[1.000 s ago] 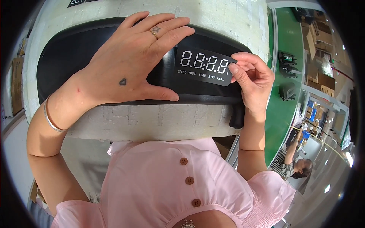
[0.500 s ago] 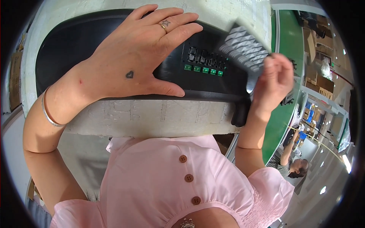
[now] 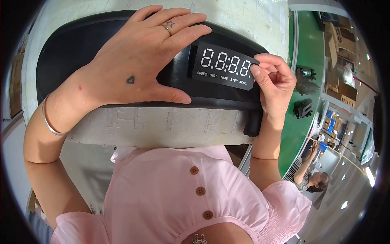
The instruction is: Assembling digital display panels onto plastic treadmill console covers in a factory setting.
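A long black plastic housing (image 3: 61,61) with rounded ends lies across the work surface in front of me. My left hand (image 3: 138,61) rests flat on its middle, fingers spread and thumb apart, with nothing held. Pinched at its right edge by my right hand (image 3: 273,79) is a dark display panel (image 3: 221,67) with white segment digits and small white lettering. The panel lies over the recessed area right of my left hand, and what is under it is hidden. Whether it sits flush cannot be told. A black grip-like end (image 3: 252,122) juts toward me at the housing's lower right.
The housing lies on a pale, worn block-like work surface (image 3: 183,126). To the right runs a green floor strip (image 3: 290,138) with small dark parts (image 3: 304,109) beside the table. Farther off, a person in a striped top (image 3: 298,175) works among cardboard boxes (image 3: 343,87).
My right hand has brought the display panel left and down over the housing's recess, covering the black and green components seen there before. My left hand has shifted slightly left.
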Tool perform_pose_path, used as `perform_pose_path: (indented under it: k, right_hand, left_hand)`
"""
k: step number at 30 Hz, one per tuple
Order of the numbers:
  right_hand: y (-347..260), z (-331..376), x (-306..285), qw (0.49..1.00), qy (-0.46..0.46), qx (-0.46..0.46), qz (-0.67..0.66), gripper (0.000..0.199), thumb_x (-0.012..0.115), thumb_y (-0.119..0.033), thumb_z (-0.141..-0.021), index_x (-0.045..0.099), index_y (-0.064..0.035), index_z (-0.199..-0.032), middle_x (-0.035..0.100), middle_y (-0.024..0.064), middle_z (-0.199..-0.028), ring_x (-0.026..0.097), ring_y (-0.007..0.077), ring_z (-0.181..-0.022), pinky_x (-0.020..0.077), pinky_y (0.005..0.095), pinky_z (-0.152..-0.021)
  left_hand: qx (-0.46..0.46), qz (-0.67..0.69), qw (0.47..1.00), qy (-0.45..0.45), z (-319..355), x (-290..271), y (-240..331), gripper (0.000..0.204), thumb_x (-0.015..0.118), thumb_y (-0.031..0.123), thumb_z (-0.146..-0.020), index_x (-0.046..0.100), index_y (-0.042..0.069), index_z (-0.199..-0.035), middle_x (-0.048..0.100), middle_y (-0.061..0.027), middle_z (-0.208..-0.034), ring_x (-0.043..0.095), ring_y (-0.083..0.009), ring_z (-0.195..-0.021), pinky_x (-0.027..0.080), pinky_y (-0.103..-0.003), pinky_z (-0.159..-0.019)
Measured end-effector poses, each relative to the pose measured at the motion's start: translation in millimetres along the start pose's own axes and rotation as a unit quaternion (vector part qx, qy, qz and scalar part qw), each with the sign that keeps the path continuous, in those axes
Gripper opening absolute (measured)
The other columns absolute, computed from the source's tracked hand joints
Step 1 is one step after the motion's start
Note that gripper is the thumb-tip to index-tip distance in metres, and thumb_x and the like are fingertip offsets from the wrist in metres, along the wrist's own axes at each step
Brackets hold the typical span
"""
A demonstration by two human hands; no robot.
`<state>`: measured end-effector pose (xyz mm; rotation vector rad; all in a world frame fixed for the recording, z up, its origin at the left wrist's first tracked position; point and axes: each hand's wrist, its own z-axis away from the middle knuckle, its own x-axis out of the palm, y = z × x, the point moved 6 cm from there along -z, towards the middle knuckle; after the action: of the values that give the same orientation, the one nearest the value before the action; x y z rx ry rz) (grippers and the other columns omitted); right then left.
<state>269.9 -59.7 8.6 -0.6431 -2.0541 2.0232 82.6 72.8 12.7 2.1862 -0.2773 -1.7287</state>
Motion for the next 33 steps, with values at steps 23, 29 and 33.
perform_pose_path:
  k: [23, 29, 33]
  right_hand:
    - [1.4, 2.9, 5.8, 0.999, -0.011, 0.008, 0.036, 0.023, 0.070, 0.009, -0.082, 0.067, 0.0026, -0.104, 0.069, 0.0040, -0.085, 0.063, 0.0058, -0.073, 0.0502, 0.0172, -0.060]
    - [2.0, 3.6, 5.2, 0.999, -0.013, 0.009, 0.032, 0.023, 0.070, 0.009, -0.083, 0.067, 0.0027, -0.105, 0.069, 0.0042, -0.085, 0.063, 0.0058, -0.074, 0.0509, 0.0173, -0.060]
    - [0.8, 3.9, 5.7, 0.999, -0.014, 0.010, 0.041, 0.023, 0.070, 0.008, -0.083, 0.067, 0.0028, -0.105, 0.069, 0.0043, -0.086, 0.063, 0.0057, -0.074, 0.0510, 0.0171, -0.061]
  left_hand:
    - [0.003, -0.008, 1.000, 0.002, 2.9, 2.6, 3.1, 0.093, 0.078, 0.051, -0.066, 0.043, 0.010, -0.142, 0.038, -0.0084, -0.150, 0.035, -0.0300, -0.140, 0.022, -0.051, -0.115]
    - [0.003, -0.010, 1.000, -0.002, 1.8, 3.4, 3.8, 0.092, 0.078, 0.052, -0.067, 0.044, 0.011, -0.141, 0.038, -0.0083, -0.151, 0.034, -0.0301, -0.139, 0.022, -0.051, -0.115]
    - [-0.002, -0.011, 1.000, -0.008, 1.6, 2.8, 4.4, 0.091, 0.077, 0.052, -0.067, 0.044, 0.012, -0.141, 0.038, -0.0078, -0.151, 0.034, -0.0302, -0.139, 0.022, -0.051, -0.115]
